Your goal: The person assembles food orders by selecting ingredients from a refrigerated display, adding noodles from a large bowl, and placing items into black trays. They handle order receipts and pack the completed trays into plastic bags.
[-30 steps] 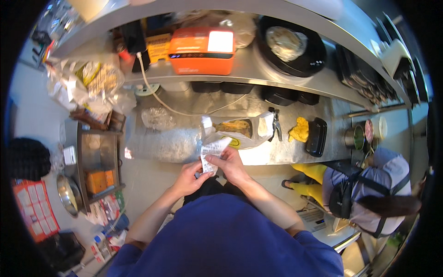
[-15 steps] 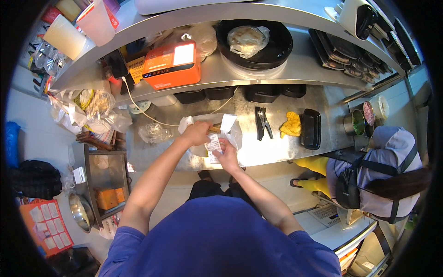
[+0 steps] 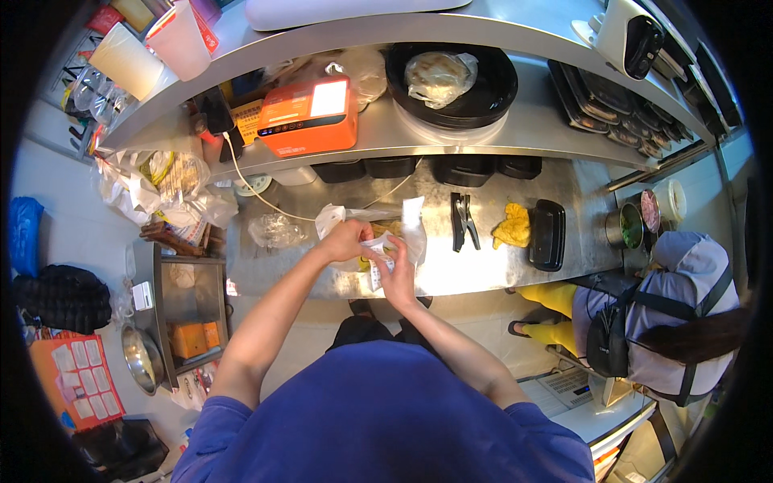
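My left hand (image 3: 348,243) and my right hand (image 3: 398,270) come together over a whitish plastic bag (image 3: 415,240) on the steel counter. In my right hand is a white printed receipt (image 3: 375,278), hanging down between the hands. The fingers of my left hand are closed beside the receipt's upper end; whether they pinch the receipt or the bag's edge I cannot tell. A white paper strip (image 3: 412,212) stands up at the bag's far side. The bag's contents are mostly hidden by my hands.
On the counter lie a crumpled clear bag (image 3: 276,231), black-handled tongs (image 3: 464,221), a yellow cloth (image 3: 512,225) and a black tray (image 3: 547,235). An orange printer (image 3: 308,121) and stacked black plates (image 3: 491,88) occupy the shelf above. A person with a backpack (image 3: 684,322) is at right.
My left hand has drawn back from a brown item over the bag to meet my right hand. My right hand has turned more upright, and the receipt now hangs lower and is partly covered.
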`<move>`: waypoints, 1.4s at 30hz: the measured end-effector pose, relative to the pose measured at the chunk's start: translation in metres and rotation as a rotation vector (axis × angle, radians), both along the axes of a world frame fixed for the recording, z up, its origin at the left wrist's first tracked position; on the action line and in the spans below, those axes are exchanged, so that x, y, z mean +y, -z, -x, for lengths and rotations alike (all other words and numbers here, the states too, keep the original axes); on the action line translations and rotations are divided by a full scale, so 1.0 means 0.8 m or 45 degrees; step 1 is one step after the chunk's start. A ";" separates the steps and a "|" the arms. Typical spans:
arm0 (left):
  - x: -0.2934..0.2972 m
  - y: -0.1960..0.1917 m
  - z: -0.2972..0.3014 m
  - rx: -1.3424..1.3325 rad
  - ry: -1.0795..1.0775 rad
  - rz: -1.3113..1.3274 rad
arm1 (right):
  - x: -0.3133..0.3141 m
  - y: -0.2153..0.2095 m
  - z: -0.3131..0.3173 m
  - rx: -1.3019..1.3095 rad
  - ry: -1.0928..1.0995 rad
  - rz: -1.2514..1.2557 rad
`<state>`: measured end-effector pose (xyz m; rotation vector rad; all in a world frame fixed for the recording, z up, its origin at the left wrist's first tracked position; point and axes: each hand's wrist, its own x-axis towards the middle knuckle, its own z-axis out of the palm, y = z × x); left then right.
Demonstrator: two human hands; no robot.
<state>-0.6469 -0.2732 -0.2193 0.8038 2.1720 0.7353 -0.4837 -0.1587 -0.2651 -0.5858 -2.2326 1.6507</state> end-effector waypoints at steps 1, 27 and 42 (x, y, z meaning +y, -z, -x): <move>-0.002 -0.002 0.003 -0.031 -0.016 0.008 | -0.001 0.010 -0.002 0.015 0.005 -0.021; -0.035 0.026 0.021 -0.360 -0.229 -0.315 | -0.011 0.051 0.024 -0.079 0.119 0.485; -0.039 -0.014 -0.021 0.441 -0.270 -0.205 | 0.170 0.090 0.003 -0.498 0.389 -1.024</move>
